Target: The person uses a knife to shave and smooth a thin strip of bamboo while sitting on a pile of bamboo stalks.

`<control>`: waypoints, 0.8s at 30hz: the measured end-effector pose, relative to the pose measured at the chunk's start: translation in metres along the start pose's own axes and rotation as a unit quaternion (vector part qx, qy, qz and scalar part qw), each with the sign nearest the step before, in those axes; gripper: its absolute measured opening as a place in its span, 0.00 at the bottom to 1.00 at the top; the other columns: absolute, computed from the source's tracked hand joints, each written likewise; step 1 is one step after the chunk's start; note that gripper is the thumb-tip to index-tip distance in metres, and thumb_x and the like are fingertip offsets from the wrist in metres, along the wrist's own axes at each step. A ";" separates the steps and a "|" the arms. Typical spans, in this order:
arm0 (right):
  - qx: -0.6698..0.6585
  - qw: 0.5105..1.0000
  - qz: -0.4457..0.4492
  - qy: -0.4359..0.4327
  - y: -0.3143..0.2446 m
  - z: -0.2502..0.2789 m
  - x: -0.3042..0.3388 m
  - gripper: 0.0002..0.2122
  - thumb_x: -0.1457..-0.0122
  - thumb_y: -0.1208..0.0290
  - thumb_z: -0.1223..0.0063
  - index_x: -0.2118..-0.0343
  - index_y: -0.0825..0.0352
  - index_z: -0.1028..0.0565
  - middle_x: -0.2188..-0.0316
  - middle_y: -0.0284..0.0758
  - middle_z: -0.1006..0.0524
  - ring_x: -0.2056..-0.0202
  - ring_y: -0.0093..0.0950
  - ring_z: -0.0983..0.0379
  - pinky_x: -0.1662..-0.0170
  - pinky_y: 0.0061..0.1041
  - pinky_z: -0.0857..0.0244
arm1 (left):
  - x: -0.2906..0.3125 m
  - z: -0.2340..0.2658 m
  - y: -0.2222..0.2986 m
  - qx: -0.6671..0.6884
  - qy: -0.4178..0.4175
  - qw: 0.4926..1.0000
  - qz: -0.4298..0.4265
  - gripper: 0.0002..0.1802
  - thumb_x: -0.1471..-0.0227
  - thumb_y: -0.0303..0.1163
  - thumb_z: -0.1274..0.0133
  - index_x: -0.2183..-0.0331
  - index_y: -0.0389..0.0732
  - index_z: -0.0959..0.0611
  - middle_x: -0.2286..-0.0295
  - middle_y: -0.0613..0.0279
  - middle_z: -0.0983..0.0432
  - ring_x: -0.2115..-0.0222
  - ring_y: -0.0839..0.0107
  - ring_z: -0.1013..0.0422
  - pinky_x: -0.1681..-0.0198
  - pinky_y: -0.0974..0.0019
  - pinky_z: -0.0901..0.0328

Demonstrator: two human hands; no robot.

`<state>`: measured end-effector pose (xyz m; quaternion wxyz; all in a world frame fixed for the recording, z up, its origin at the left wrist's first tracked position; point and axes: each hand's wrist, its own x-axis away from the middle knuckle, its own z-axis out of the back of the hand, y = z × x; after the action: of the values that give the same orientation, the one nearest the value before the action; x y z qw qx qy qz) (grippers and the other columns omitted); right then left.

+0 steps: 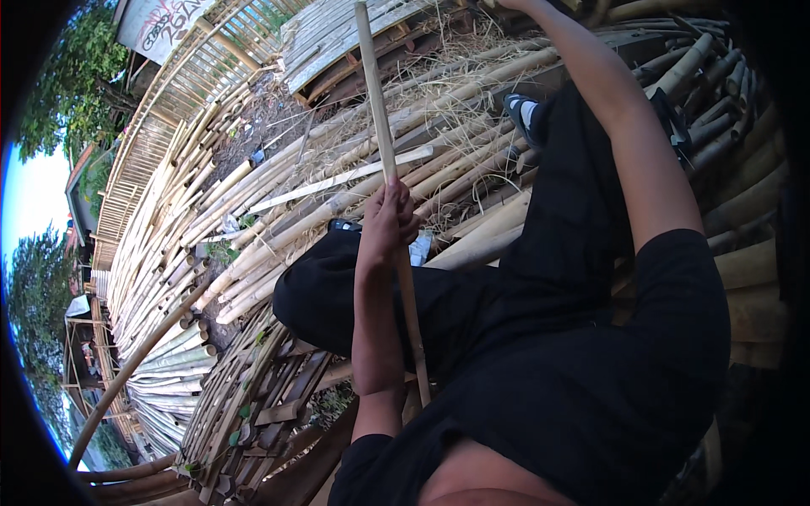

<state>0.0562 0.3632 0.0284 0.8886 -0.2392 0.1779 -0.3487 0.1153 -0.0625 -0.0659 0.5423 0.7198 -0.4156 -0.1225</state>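
My left hand (391, 218) is closed around a long, flat bamboo strip (378, 101). The strip stands nearly upright in the view, running from the top edge down past my left forearm to my lap. My right arm reaches up to the top edge, where only a little of my right hand (509, 4) shows; its fingers are cut off, and what it may hold is out of sight. Beyond my left hand, a pale split bamboo piece (346, 179) lies across the pile of bamboo poles (337, 202).
I sit among bamboo, my legs in black trousers (557, 211) bent before me. Dry shavings (472, 110) litter the poles. A slatted wooden platform (337, 42) and a bamboo fence (160, 110) stand beyond. Stacked strips (245, 396) lie at lower left, near a curved pole (139, 358).
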 end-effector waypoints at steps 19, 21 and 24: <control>0.179 0.911 0.336 -0.157 -0.064 -0.081 0.158 0.10 0.56 0.73 0.54 0.74 0.73 0.23 0.73 0.50 0.23 0.68 0.43 0.24 0.62 0.36 0.30 | -0.041 -0.028 -0.012 -0.476 0.220 0.828 -0.199 0.20 0.40 0.37 0.63 0.75 0.31 0.28 0.82 0.41 0.31 0.79 0.44 0.34 0.75 0.49 0.42; 0.188 0.908 0.340 -0.158 -0.064 -0.087 0.164 0.10 0.55 0.73 0.55 0.73 0.73 0.23 0.72 0.50 0.23 0.67 0.43 0.24 0.61 0.36 0.30 | -0.041 -0.030 -0.012 -0.492 0.229 0.815 -0.202 0.19 0.41 0.37 0.63 0.74 0.31 0.28 0.82 0.40 0.31 0.79 0.42 0.34 0.75 0.48 0.42; 0.192 0.910 0.329 -0.162 -0.062 -0.093 0.151 0.11 0.54 0.72 0.55 0.70 0.72 0.23 0.69 0.50 0.24 0.63 0.43 0.25 0.59 0.37 0.31 | -0.043 -0.024 -0.019 -0.518 0.236 0.797 -0.200 0.20 0.40 0.39 0.63 0.73 0.31 0.28 0.80 0.42 0.31 0.77 0.43 0.35 0.73 0.50 0.42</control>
<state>0.0831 0.1890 -0.0366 0.9984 -0.0449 0.0293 -0.0206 0.1123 -0.0131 -0.0855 0.8792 0.4047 0.0042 -0.2513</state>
